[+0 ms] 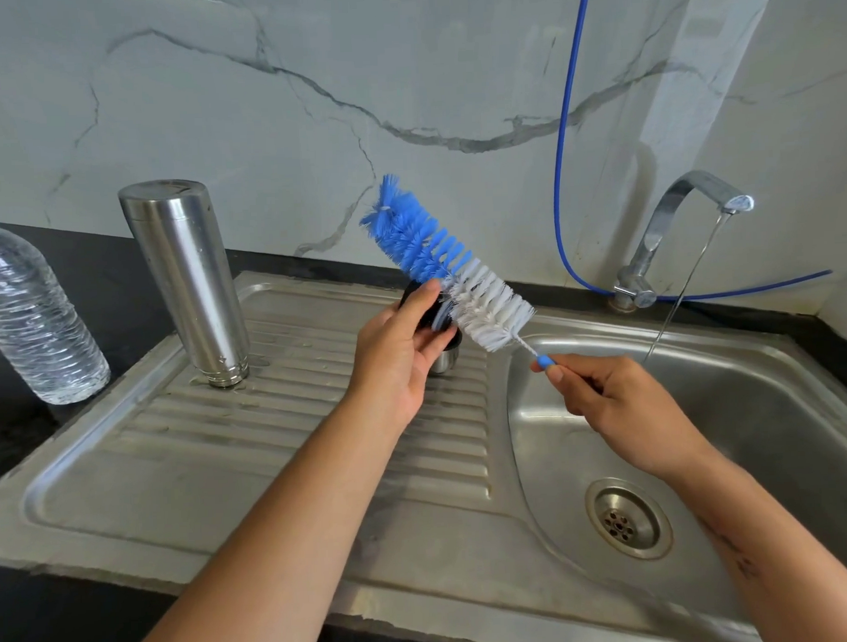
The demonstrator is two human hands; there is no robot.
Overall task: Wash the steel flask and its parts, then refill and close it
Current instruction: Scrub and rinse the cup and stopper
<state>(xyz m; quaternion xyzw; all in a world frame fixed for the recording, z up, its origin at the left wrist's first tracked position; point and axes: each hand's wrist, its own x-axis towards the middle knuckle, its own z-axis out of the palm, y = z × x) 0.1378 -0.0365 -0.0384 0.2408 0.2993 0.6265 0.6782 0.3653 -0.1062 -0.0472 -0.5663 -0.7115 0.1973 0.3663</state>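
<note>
The left hand (398, 355) grips a black cap (423, 311) over the ribbed drainboard (224, 438), thumb on the near side and fingers curled round its edge; the cap's open side faces the brush (446, 262), and a pale ring shows inside it, though its inner detail is partly hidden by the bristles; the right hand (621, 410) pinches the brush's blue handle tip (544, 362) between thumb and fingers, above the left edge of the basin (775, 404); the brush slants up and to the left, its white bristles touching the cap and its blue bristles reaching higher towards the marble wall (307, 84); a small steel lid (444, 361) lies on the drainboard just below the cap, half hidden by the left hand; the flask (189, 281) stands upside down on the drainboard, well to the left of the hands, mouth down and leaning slightly, with wet spots around its rim; a clear plastic bottle (32, 315) with a teal top stands on the dark counter (98, 274) left of the flask; the tap (682, 225) at the back right runs a thin stream of water into the basin; a blue hose (562, 148) hangs down the wall and passes behind the tap; the drain (627, 517) sits in the basin floor below the right wrist.
</note>
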